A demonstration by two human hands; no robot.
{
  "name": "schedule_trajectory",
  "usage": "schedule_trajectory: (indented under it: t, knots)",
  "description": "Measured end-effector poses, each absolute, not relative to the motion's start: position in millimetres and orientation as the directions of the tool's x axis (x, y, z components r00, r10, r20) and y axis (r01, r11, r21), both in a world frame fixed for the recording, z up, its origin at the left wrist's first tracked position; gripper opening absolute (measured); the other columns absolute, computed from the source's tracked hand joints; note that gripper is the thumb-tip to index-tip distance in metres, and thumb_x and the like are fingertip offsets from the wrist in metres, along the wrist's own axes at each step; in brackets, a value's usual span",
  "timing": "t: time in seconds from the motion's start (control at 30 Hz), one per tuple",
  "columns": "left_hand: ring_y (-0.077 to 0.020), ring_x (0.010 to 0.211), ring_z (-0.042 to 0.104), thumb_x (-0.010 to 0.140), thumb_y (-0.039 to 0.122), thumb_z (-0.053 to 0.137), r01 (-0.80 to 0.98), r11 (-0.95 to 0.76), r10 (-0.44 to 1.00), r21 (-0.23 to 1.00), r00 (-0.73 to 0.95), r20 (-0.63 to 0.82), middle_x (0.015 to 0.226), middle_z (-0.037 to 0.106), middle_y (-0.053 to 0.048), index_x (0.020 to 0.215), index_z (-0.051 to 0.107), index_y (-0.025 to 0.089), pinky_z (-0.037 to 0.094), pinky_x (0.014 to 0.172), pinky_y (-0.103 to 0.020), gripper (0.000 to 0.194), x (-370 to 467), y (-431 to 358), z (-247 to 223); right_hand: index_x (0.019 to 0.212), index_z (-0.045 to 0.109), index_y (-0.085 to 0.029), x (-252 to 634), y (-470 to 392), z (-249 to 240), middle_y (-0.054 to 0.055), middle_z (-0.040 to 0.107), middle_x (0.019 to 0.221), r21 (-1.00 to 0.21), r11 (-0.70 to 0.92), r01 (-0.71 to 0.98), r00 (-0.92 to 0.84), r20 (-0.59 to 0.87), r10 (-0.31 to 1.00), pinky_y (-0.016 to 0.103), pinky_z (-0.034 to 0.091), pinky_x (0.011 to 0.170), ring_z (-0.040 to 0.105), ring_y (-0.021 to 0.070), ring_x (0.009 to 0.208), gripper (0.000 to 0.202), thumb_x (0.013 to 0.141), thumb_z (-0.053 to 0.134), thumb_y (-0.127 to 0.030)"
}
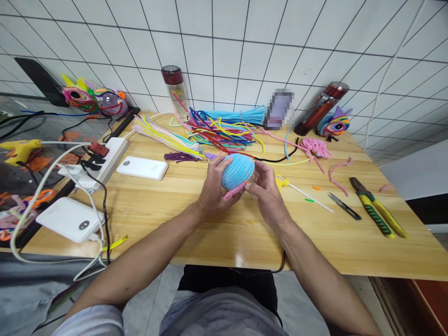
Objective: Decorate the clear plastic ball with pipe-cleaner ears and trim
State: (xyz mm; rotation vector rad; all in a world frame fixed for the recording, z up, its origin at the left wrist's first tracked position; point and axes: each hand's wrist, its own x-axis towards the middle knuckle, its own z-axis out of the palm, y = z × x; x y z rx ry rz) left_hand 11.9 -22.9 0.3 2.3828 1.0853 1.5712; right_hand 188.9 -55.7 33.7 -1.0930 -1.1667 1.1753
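A light blue ball wrapped in fuzzy strands (238, 172) is held above the table in front of me. My left hand (213, 186) wraps round its left side. Along the ball's lower edge runs a pink fuzzy strip (234, 191). My right hand (266, 191) is closed at the lower right of the ball, thumb and fingers pinching its edge beside a small orange spot. Just right of that hand lies a yellow glue gun (281, 182) with a white stick in it, partly hidden by the hand.
Behind my hands lies a pile of coloured pipe cleaners (220, 133). A white power bank (142, 168) and a power strip (112, 161) are left. Small scissors (345, 206), pliers (376, 210) and pink strands (316, 148) are right. Two bottles stand by the wall.
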Motion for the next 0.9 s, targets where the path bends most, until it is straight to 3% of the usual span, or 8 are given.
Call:
schedule_trajectory:
  t: [0.7,0.83,0.9]
  knots:
    - [-0.0366,0.145,0.05,0.097,0.051,0.07,0.451,-0.754,0.602,0.477,0.185,0.777,0.149,0.051,-0.02,0.155,0.038,0.022,0.042,0.122,-0.061,0.073,15,-25,0,0.135,0.051,-0.031,189,-57,35,0.008,0.059,0.153,-0.983,0.094,-0.159,0.006,0.094,0.996,0.053,0.041,0.125,0.054,0.0301,0.145,0.068,0.076,0.084,-0.04]
    - [-0.0365,0.143,0.05,0.097,0.051,0.067,0.469,-0.737,0.622,0.486,0.191,0.759,0.147,0.051,-0.019,0.155,0.037,0.022,0.043,0.121,-0.062,0.071,13,-25,2,0.134,0.054,-0.031,194,-55,35,0.007,0.057,0.152,-0.985,0.151,-0.086,0.125,0.139,0.982,0.05,0.038,0.125,0.05,0.029,0.148,0.071,0.072,0.088,-0.042]
    - [-0.036,0.142,0.051,0.097,0.05,0.067,0.469,-0.732,0.632,0.495,0.194,0.75,0.147,0.052,-0.019,0.154,0.037,0.022,0.043,0.12,-0.061,0.07,11,-24,2,0.124,0.06,-0.029,198,-54,39,0.007,0.063,0.144,-0.98,0.195,-0.024,0.226,0.185,0.956,0.048,0.041,0.122,0.054,0.0279,0.141,0.06,0.073,0.087,-0.044]
